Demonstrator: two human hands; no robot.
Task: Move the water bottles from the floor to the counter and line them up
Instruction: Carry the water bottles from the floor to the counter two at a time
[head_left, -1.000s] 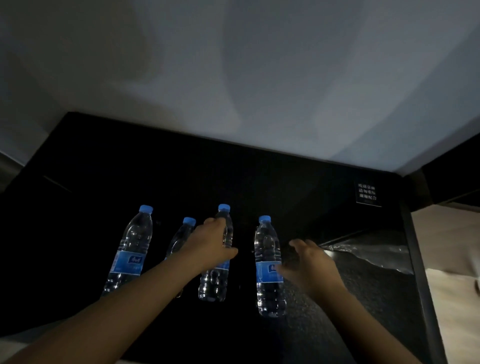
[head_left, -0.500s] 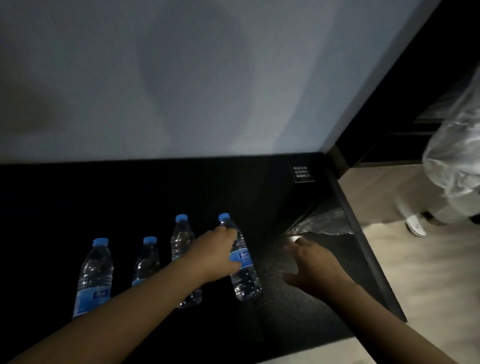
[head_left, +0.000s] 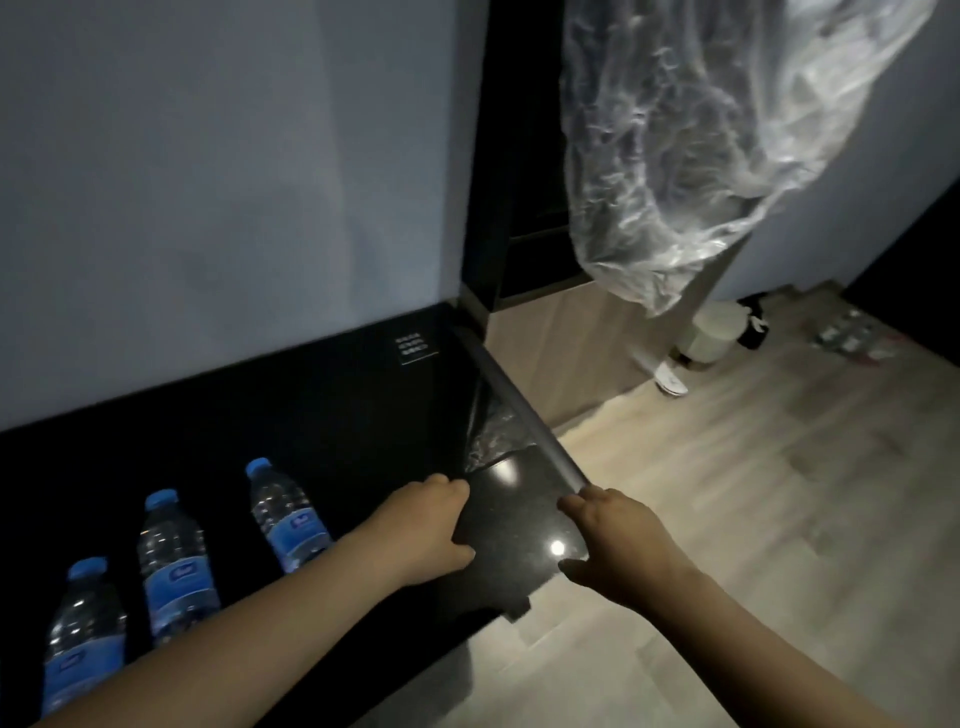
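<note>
I count three water bottles (head_left: 176, 566) lined up on the desk (head_left: 519, 519); a blurred pack (head_left: 852, 338), likely more, sits on the floor (head_left: 779, 493). My left hand (head_left: 421, 530) and right hand (head_left: 618, 545) are loosely curled, empty.

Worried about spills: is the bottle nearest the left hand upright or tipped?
Upright: the bottle stands on the counter, blue cap uppermost; the left forearm hides its base.

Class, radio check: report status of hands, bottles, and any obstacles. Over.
Left hand, right hand empty, at counter corner. Three bottles upright in row on counter. Blurred pack on floor far right. Plastic sheet hanging near route.
</note>
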